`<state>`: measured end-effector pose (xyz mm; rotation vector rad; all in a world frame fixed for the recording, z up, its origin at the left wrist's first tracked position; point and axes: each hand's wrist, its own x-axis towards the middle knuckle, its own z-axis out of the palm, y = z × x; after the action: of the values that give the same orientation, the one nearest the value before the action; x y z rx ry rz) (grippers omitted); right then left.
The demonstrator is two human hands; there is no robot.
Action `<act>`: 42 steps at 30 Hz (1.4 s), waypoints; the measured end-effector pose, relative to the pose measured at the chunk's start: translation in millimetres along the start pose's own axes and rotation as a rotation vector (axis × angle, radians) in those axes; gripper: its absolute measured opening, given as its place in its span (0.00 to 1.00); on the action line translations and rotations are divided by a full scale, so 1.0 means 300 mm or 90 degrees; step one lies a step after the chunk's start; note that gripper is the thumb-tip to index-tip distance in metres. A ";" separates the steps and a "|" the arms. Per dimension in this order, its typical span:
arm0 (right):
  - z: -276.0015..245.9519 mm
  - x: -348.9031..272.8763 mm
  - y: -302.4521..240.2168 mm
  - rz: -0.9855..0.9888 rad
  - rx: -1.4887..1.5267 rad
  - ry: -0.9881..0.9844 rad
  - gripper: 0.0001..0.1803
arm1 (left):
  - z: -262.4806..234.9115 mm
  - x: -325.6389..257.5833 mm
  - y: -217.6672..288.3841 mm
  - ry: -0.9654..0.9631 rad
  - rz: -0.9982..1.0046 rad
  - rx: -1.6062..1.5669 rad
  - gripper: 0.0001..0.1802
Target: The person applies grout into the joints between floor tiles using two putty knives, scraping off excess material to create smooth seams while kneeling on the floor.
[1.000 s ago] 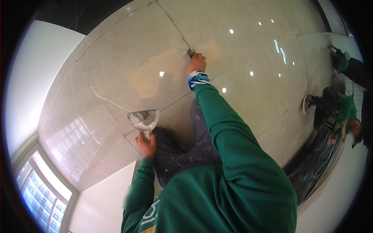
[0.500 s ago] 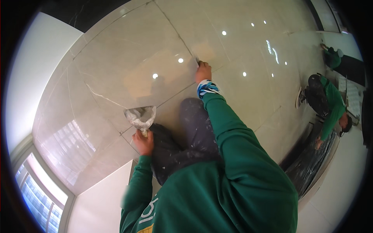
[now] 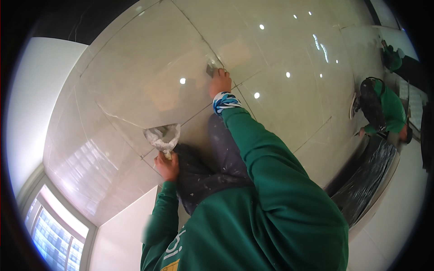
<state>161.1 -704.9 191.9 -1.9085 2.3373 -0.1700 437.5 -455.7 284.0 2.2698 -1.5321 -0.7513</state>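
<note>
My left hand (image 3: 167,167) is closed round the handle of a wide putty knife (image 3: 163,136), whose triangular blade is smeared with whitish paste. That blade is held over the glossy beige tiles (image 3: 122,77), just left of my knee. Farther forward, my right hand (image 3: 220,83) grips a small scraper (image 3: 210,69) with a dark blade, partly covered by the fingers. The scraper lies against the tile beside a dark joint (image 3: 204,39), close to where joints cross. A blue-and-white patterned band (image 3: 226,102) wraps the right wrist.
At the far right a person in green (image 3: 389,106) crouches near a plastic-wrapped dark object (image 3: 368,176); another person (image 3: 392,58) is beyond. A white panel (image 3: 36,99) stands at left, a window (image 3: 56,226) at lower left. Lights reflect in the tiles.
My right hand has moved left with the scraper, turning its blade from the joint onto the tile. My left hand keeps its hold on the putty knife. The crouching person has shifted posture.
</note>
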 end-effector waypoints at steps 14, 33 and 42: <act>0.004 0.133 -0.184 -0.002 0.142 -0.139 0.16 | -0.019 0.002 -0.038 0.046 -0.010 0.055 0.20; 0.020 0.608 -0.089 -0.115 0.024 0.017 0.14 | 0.006 -0.001 0.015 0.009 -0.008 -0.039 0.17; -0.117 0.744 0.080 -0.030 0.116 -0.177 0.18 | -0.024 0.005 -0.009 0.026 -0.005 -0.051 0.16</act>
<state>88.0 -918.4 217.9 -1.7744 2.0256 -0.1090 444.1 -456.4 288.0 2.2209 -1.4496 -0.7507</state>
